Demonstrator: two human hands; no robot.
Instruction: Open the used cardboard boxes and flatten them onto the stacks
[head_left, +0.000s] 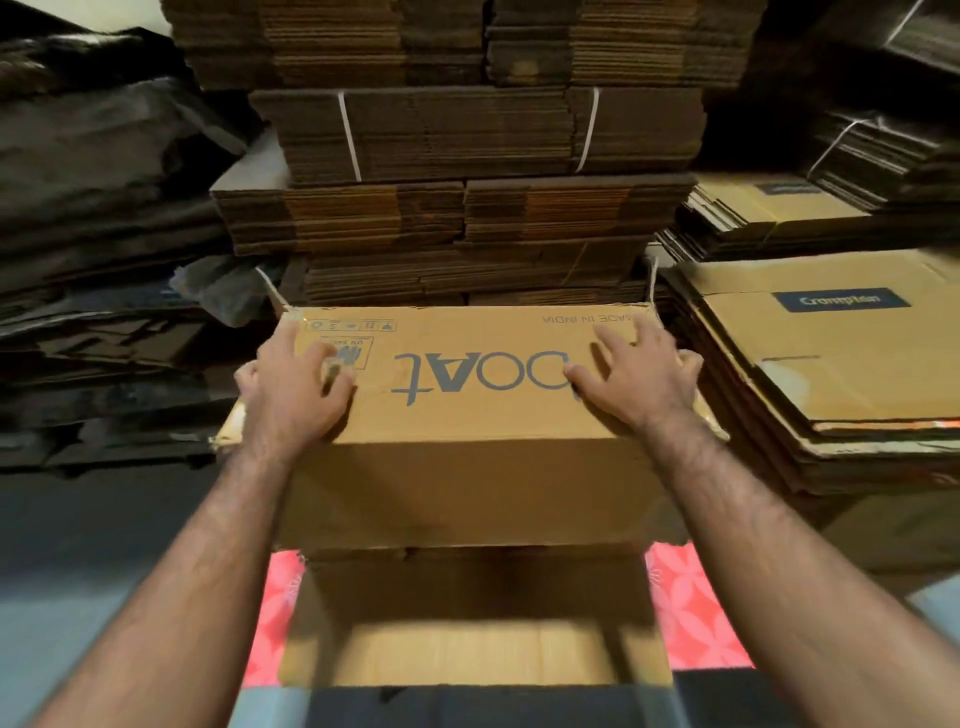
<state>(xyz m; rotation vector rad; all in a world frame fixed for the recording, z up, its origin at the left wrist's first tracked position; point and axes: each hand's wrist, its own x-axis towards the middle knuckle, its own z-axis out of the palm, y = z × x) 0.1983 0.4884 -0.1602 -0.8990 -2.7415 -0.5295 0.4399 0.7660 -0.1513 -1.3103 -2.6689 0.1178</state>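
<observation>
A brown cardboard box (467, 467) with grey upside-down lettering lies in front of me, its printed face up and its near end open toward me. My left hand (298, 387) presses flat on the left part of that top face, fingers spread. On the right part my right hand (636, 376) rests the same way, covering the first letter of the print. Neither hand grips an edge. Directly behind the box rises a tall stack of flattened cartons (467, 208), some bundles tied with white strapping.
A low stack of flattened printed cartons (831, 364) lies at the right, with more bundles (769, 218) behind it. Dark flattened sheets (93, 260) are piled at the left. A red flower-patterned mat (691, 613) shows under the box. Dark floor is at the lower left.
</observation>
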